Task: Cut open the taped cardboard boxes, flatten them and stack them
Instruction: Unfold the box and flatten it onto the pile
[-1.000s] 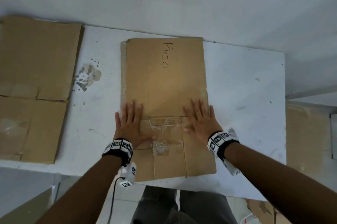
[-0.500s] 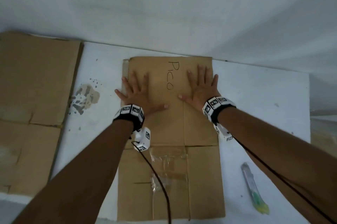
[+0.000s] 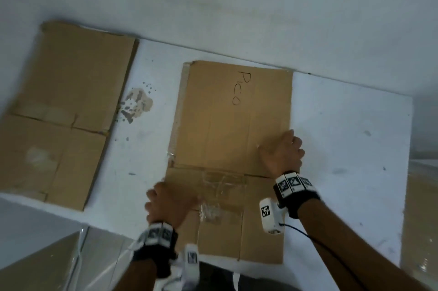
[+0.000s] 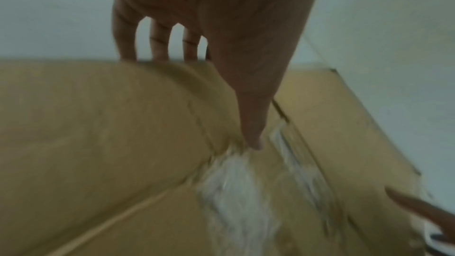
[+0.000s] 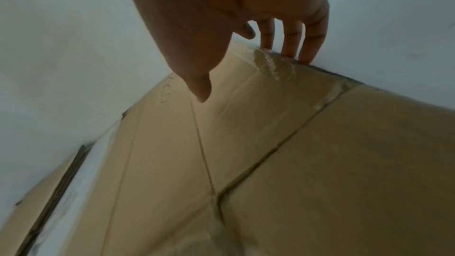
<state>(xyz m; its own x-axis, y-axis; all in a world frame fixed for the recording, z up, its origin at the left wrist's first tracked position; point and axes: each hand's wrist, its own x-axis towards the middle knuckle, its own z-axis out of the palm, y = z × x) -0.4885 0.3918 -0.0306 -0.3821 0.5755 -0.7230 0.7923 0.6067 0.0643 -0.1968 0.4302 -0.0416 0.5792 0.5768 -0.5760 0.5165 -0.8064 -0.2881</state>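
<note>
A flattened cardboard box [image 3: 227, 125] marked "Pico" lies on the white table [image 3: 343, 148], with crumpled clear tape [image 3: 220, 193] across its near flaps. My left hand [image 3: 166, 200] grips the box's left edge near the flap crease. Its fingers [image 4: 157, 46] reach over the edge and its thumb [image 4: 251, 124] presses on top beside the tape [image 4: 234, 182]. My right hand [image 3: 286, 151] holds the right edge, fingers [image 5: 293, 42] curled over the rim and thumb [image 5: 197, 77] just above the cardboard [image 5: 295, 163]. A stack of flattened boxes [image 3: 61, 113] lies at the table's left.
A brown stain [image 3: 137, 103] marks the table between the stack and the box. The wall [image 3: 213, 1] runs close behind the table. More cardboard [image 3: 422, 207] lies lower down past the table's right edge. Tiled floor [image 3: 47, 262] shows at the near left.
Both hands were pressing flat on the far half of the box. They have drawn back to its side edges and their fingers have curled round them.
</note>
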